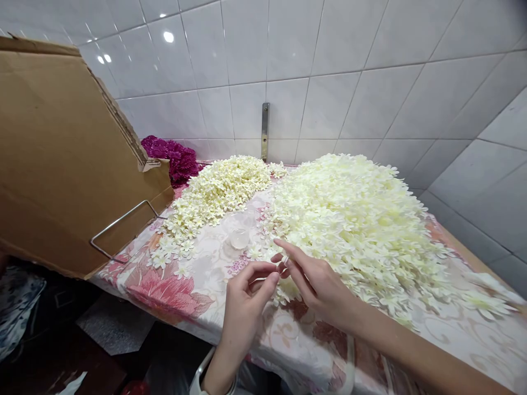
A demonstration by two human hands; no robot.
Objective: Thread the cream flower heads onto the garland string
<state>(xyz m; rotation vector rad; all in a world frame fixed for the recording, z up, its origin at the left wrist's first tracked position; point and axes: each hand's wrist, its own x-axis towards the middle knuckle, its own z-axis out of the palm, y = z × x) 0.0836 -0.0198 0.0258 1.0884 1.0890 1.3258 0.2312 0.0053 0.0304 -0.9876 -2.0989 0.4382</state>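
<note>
My left hand (251, 293) is pinched, thumb against forefinger, over the near edge of the cloth-covered table. Just right of it, my right hand (315, 277) has its forefinger stretched out and its other fingers curled inward. The fingertips of both hands almost meet. A small whitish bit shows at the right fingers, too small to name; whatever the left pinch holds is hidden. Close beyond the hands spreads a large heap of white artificial flower heads (349, 214). A small clear plastic cup (239, 238) stands on the cloth beyond my left hand.
A smaller heap of cream flowers (222, 186) lies at the back left, with purple flowers (177, 159) behind it. A big cardboard box (61, 153) stands at the left beside a bent metal wire handle (119, 222). The flowered tablecloth (173, 291) reaches the tiled wall (329, 104).
</note>
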